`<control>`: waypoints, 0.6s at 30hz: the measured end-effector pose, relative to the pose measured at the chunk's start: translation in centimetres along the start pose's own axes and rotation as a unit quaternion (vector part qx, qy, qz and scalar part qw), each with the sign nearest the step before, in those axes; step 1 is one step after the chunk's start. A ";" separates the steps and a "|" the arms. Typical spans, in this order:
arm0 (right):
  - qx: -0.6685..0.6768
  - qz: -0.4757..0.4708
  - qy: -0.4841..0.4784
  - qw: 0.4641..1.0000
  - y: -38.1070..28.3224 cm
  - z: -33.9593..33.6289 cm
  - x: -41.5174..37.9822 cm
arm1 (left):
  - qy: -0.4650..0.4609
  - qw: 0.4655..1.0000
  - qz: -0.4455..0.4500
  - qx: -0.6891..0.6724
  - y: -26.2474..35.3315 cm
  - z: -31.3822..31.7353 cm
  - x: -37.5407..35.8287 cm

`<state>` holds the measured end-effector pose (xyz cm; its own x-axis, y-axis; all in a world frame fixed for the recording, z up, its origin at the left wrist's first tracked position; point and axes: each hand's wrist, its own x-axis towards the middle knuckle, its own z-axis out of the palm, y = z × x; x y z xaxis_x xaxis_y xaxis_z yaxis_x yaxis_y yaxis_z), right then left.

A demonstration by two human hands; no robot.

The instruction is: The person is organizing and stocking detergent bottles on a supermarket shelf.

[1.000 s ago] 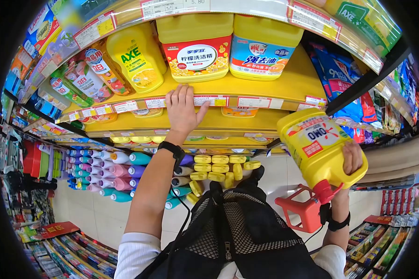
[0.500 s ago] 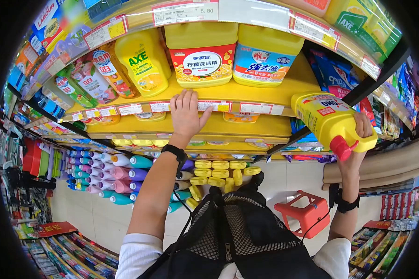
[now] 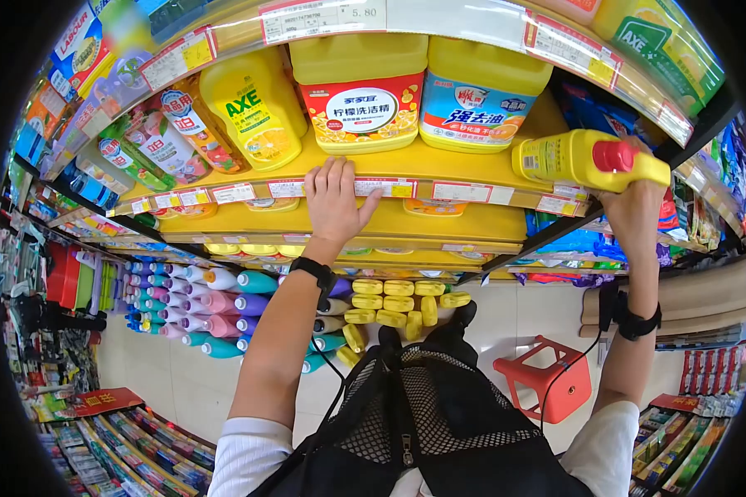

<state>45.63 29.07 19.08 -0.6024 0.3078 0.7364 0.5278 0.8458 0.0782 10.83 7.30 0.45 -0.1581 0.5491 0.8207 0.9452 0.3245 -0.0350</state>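
My right hand (image 3: 636,214) grips the handle of a yellow detergent jug (image 3: 562,159) with a red cap. The jug is tipped onto its side, its base overlapping the right end of the yellow shelf (image 3: 472,170). At the shelf's front edge rests my left hand (image 3: 333,203), fingers lying flat over the price strip and thumb apart, holding nothing. Behind that hand stands a large jug with a red lemon label (image 3: 365,103), beside one with a blue label (image 3: 470,103). A yellow AXE bottle (image 3: 253,112) leans to their left.
Another shelf with price tags (image 3: 323,18) runs overhead. Many coloured bottles (image 3: 215,302) and several yellow-capped jugs (image 3: 396,303) stand on the floor by my feet. A red stool (image 3: 555,381) is at lower right. A dark shelf post (image 3: 680,149) rises beside my right hand.
My right hand has raised the jug's handle end and turned the jug, so its cap now faces up and its front label is out of sight. My left hand stays on the shelf edge.
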 end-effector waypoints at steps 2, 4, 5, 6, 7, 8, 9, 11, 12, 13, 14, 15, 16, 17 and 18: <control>0.003 0.073 -0.098 0.992 2.7 0.7 0.1 | 0.000 1.000 -0.002 0.001 0.6 0.0 0.1; -0.033 0.085 -0.121 0.988 3.0 0.8 1.6 | -0.001 1.000 -0.004 0.001 0.5 0.1 0.1; -0.066 0.086 -0.137 0.985 2.6 0.8 2.3 | -0.002 1.000 -0.005 0.000 0.3 0.1 0.1; -0.051 0.097 -0.146 0.983 2.3 0.8 3.1 | -0.004 1.000 -0.006 0.001 0.3 0.1 0.0; -0.036 0.107 -0.154 0.982 1.9 0.9 4.0 | -0.006 1.000 -0.006 0.003 0.2 0.0 -0.1; -0.021 0.118 -0.161 0.980 2.0 1.2 4.7 | -0.007 1.000 -0.006 0.005 0.2 0.0 -0.1; 0.012 0.087 -0.134 0.987 3.1 1.7 4.7 | -0.007 1.000 -0.004 0.008 0.9 0.0 0.1; 0.077 0.024 -0.081 0.993 3.9 3.6 5.1 | -0.007 1.000 -0.003 0.009 0.7 -0.1 0.1; 0.085 0.049 -0.099 0.990 3.8 4.0 5.4 | -0.008 1.000 -0.003 0.010 0.4 -0.1 0.0; 0.092 0.041 -0.110 0.989 4.4 4.7 5.8 | -0.007 1.000 -0.002 0.010 0.4 -0.1 0.0; 0.099 0.032 -0.121 0.987 4.8 5.2 6.5 | -0.006 1.000 -0.002 0.010 0.4 -0.1 0.0; 0.105 0.024 -0.132 0.985 4.9 5.4 6.7 | -0.005 1.000 -0.001 0.010 0.4 0.0 0.0; 0.152 0.070 -0.153 0.974 5.2 5.4 6.6 | -0.003 1.000 0.000 0.012 0.6 0.0 0.1; 0.129 0.052 -0.138 0.981 5.3 5.6 6.4 | -0.001 1.000 0.001 0.011 0.4 -0.1 0.0; 0.105 0.034 -0.122 0.986 5.7 5.9 6.3 | 0.001 1.000 0.003 0.010 0.4 -0.1 0.1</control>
<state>41.33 38.43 20.17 -0.7095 0.4409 0.5497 0.4517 0.8833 -0.1255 11.25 7.42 0.52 -0.1520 0.5493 0.8217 0.9401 0.3369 -0.0513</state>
